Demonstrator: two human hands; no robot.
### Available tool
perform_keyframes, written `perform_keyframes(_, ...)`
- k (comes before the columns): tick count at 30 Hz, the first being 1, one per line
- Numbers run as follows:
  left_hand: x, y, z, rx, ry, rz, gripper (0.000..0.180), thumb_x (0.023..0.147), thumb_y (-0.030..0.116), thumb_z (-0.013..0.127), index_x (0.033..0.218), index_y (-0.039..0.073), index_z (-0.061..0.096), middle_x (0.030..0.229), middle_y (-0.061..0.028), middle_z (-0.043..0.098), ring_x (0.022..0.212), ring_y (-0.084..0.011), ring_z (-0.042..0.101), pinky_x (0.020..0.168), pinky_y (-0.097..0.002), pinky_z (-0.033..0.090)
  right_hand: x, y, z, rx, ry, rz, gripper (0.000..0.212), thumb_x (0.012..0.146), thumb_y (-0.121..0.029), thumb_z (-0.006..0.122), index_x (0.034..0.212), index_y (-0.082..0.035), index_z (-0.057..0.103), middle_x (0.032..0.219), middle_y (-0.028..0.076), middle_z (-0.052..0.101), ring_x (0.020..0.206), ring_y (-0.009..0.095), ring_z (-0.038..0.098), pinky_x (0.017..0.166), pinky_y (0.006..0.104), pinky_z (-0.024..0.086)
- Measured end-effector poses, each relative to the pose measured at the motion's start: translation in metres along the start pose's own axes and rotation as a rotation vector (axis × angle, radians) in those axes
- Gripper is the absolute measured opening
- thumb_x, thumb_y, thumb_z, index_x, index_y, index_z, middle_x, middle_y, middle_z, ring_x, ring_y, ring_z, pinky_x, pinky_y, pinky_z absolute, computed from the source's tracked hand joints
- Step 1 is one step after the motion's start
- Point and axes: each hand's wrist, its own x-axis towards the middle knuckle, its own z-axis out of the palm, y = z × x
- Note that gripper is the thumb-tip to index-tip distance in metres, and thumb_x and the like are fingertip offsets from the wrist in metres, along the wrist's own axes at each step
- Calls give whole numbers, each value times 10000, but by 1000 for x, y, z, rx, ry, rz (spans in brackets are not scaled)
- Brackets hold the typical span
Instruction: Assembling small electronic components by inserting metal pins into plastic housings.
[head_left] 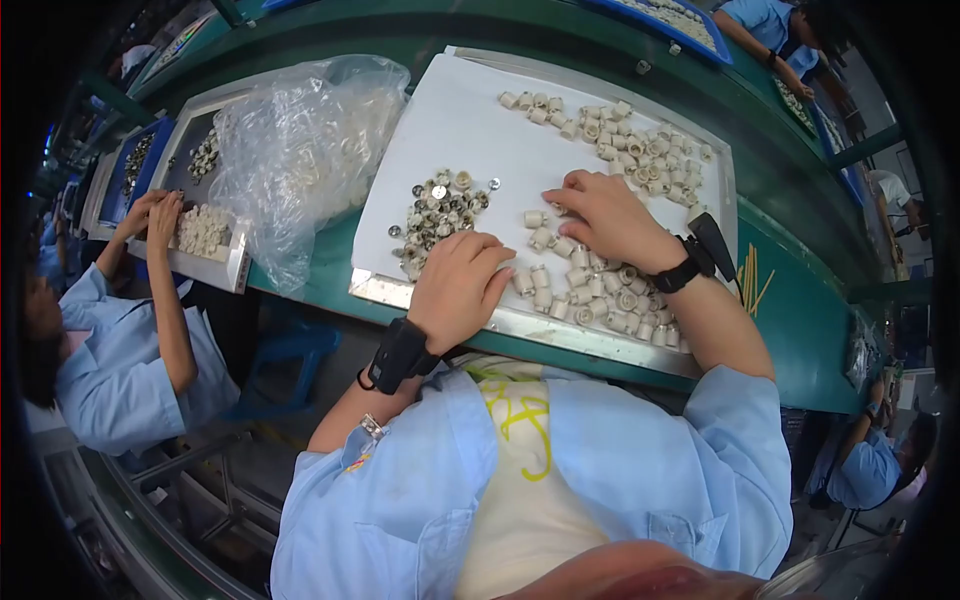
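Note:
My left hand (462, 285) is curled at the near edge of a heap of small round metal caps (440, 212), its fingers close together. What it holds, if anything, is hidden under the fingers. Over the white cylindrical ceramic pieces, my right hand (618, 222) bends its fingers and thumb inward. Something small and pale shows at its fingertips, too small to name. Loose ceramic pieces (600, 295) lie below and beside this hand, and another group of ceramic pieces (650, 150) spreads beyond it. All rest on a white sheet (480, 115) in a metal-edged tray (540, 328).
Left of the tray, a clear plastic bag (310, 150) of pale pieces lies against a second tray (235, 262), where a co-worker's hands (160, 215) handle parts. Thin wooden sticks (752, 280) lie on the green table (800, 335) at right. Blue trays (680, 22) stand across the table.

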Motion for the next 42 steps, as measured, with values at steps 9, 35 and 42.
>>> perform_keyframes(9, -14, 5, -10, -135, 135, 35, 156, 779, 78, 572, 931, 53, 597, 925, -92, 565, 875, -260, 548, 773, -333, 419, -12, -25, -4, 469, 237, 140, 263, 711, -157, 679, 950, -63, 622, 810, 69, 576, 759, 197, 547, 673, 288, 434)
perform_keyframes(35, -46, 19, -36, -1236, 130, -628, 261, 890, 170, 499, 1110, 29, 509, 888, -40, 586, 753, -73, 501, 704, -196, 410, 99, -56, 45, 310, 195, 70, 350, 759, -259, 626, 1040, -55, 586, 914, 147, 592, 830, 273, 571, 720, 342, 456)
perform_keyframes(42, -52, 12, -41, -1276, 174, -679, 271, 894, 174, 491, 1125, 33, 502, 879, -32, 583, 735, -63, 486, 686, -186, 397, 76, -44, 42, 75, 240, -181, 271, 770, -190, 611, 988, -30, 585, 862, 117, 582, 767, 230, 564, 682, 313, 455)
